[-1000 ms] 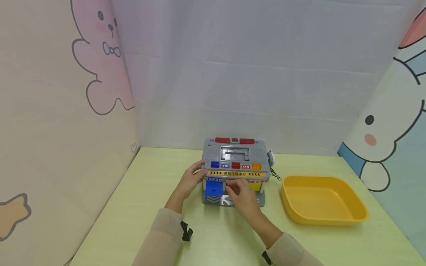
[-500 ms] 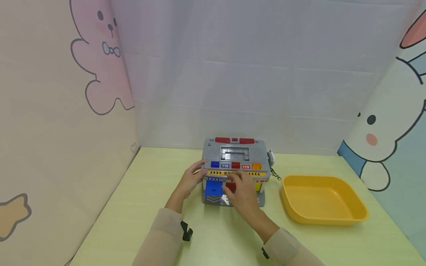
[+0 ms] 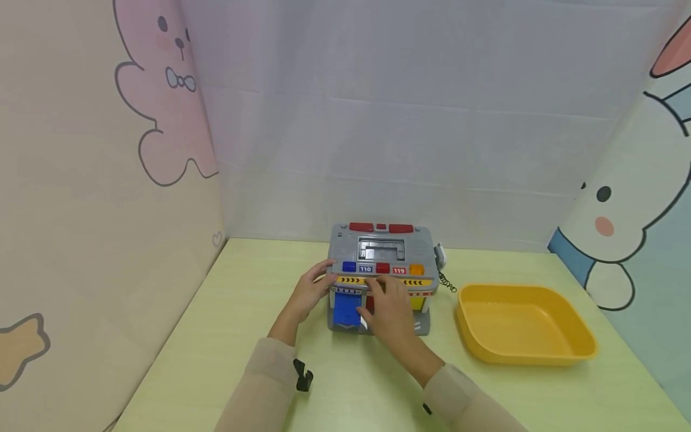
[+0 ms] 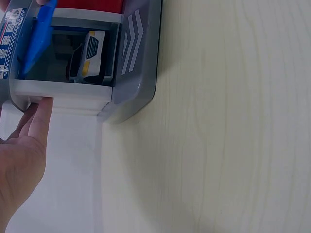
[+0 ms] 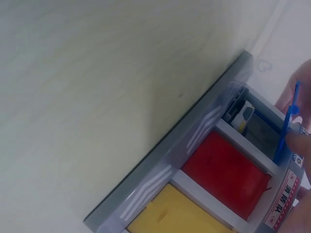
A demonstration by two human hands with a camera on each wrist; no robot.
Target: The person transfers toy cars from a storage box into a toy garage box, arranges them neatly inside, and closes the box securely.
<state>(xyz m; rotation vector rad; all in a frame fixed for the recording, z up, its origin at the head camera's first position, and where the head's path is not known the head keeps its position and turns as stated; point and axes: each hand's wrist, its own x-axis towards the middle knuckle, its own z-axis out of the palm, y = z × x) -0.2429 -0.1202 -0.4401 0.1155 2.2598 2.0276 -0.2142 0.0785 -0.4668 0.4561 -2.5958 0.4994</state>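
Note:
A grey toy garage (image 3: pixel 340 246) with blue, red and yellow doors stands at the back of the table. Its blue door (image 3: pixel 346 309) is swung outward, and behind it a small white toy car (image 4: pixel 93 54) sits in the bay. My left hand (image 3: pixel 308 295) grips the garage's left end at the roof edge. The fingers of my right hand (image 3: pixel 391 309) lie on the yellow-striped front edge of the roof, while its thumb touches the right side of the blue door. The red door (image 5: pixel 226 172) and yellow door (image 5: pixel 177 216) are down.
To the right on the pale table (image 3: pixel 345 384) is a yellow tray (image 3: pixel 526 360). A toy handset (image 3: pixel 439 257) with a coiled cord hangs on the garage's right side. A white curtain (image 3: pixel 378 120) hangs behind, with printed panels at both sides.
My right hand has moved from the red door to the blue door and the roof edge. The blue door's free edge now sits lower in the head view. My left hand has stayed put.

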